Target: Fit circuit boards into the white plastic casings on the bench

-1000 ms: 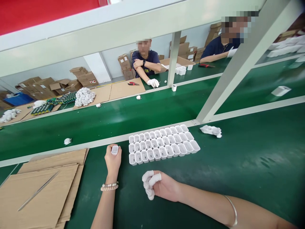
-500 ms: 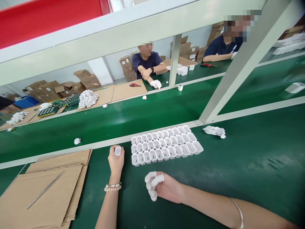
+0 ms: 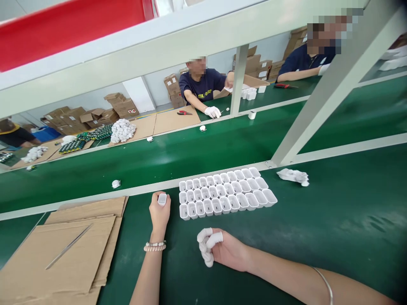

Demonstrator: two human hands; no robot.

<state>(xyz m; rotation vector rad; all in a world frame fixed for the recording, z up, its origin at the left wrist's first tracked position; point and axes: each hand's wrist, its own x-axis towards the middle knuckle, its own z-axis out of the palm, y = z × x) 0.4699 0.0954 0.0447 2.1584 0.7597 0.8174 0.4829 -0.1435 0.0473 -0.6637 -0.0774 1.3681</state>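
My left hand [image 3: 159, 212] rests on the green table, closed around a small white plastic shell [image 3: 162, 199] held upright at its fingertips. Just right of it stands a block of several white plastic shells [image 3: 226, 192] set in three rows. My right hand [image 3: 219, 250] lies nearer to me, below the block, curled in a loose fist with white finger cots on the fingers. Nothing shows inside it.
Cardboard sheets [image 3: 60, 250] with long metal tweezers [image 3: 68, 247] lie at the left. A crumpled white glove [image 3: 294, 176] sits right of the block. White parts [image 3: 116, 184] ride the green conveyor [image 3: 190, 154]. Beyond it people sit among boxes, with red cutters [image 3: 182, 112].
The view has drifted, so everything sits slightly further right. Both my hands keep their poses. The person across the belt has reached one arm out to the side.
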